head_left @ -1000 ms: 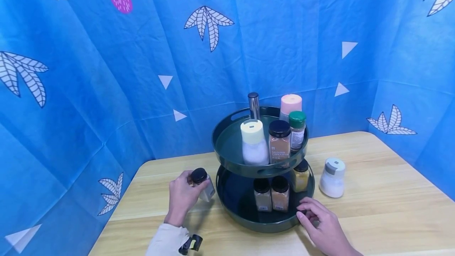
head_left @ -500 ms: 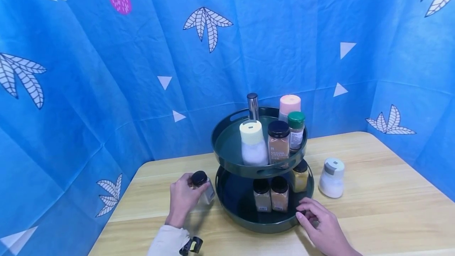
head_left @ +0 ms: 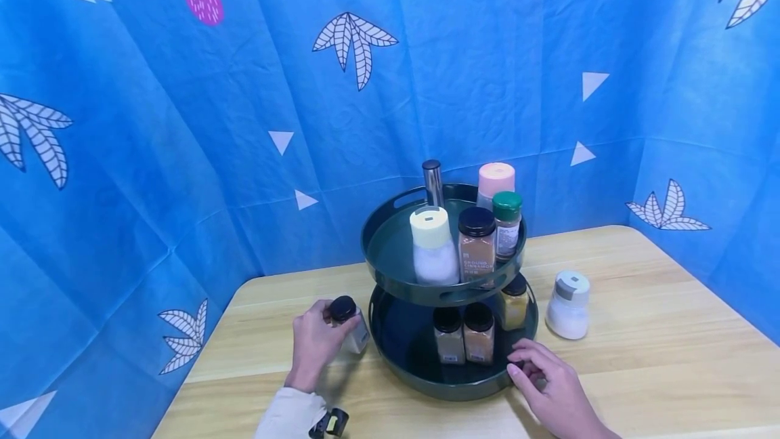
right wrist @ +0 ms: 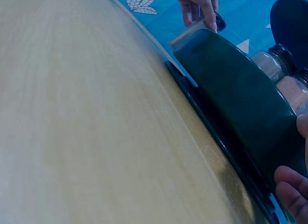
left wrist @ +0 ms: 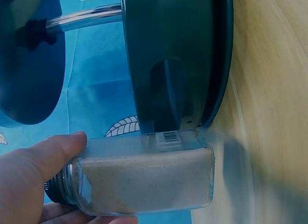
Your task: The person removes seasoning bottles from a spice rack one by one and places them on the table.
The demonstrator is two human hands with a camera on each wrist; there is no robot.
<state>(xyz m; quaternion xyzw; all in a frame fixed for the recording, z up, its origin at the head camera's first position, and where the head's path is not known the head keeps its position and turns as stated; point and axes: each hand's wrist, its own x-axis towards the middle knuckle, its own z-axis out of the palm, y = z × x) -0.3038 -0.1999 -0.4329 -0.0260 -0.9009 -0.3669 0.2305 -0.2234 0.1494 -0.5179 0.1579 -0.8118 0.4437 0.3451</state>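
My left hand (head_left: 318, 342) holds a square clear spice jar (left wrist: 144, 178) with a black lid and beige powder, thumb on one side and fingers on the other near the lid. The jar is upright, just left of the lower tier of a dark green two-tier turntable (head_left: 420, 388). At that tier's front right, my right hand (head_left: 556, 385) grips the rim, thumb at the top edge and fingers (right wrist: 291, 183) against the outer wall. On the lower tier stand a jar of greyish powder (head_left: 449, 344), a jar of orange-brown powder (head_left: 479, 344) and a yellow jar (head_left: 514, 310).
The upper tier bears a cream-lidded shaker (head_left: 435, 249), a ground cinnamon jar (head_left: 477, 253), a green-lidded jar (head_left: 507, 225) and a pink-lidded container (head_left: 496, 181) around a metal post (head_left: 433, 181). A white-lidded shaker (head_left: 569, 307) stands on the wooden table (head_left: 658, 330). Blue cloth (head_left: 463, 87) hangs behind.
My left hand and the spice jar have come slightly down and toward the turntable. The right hand keeps its place at the rim; the head view has shifted a little.
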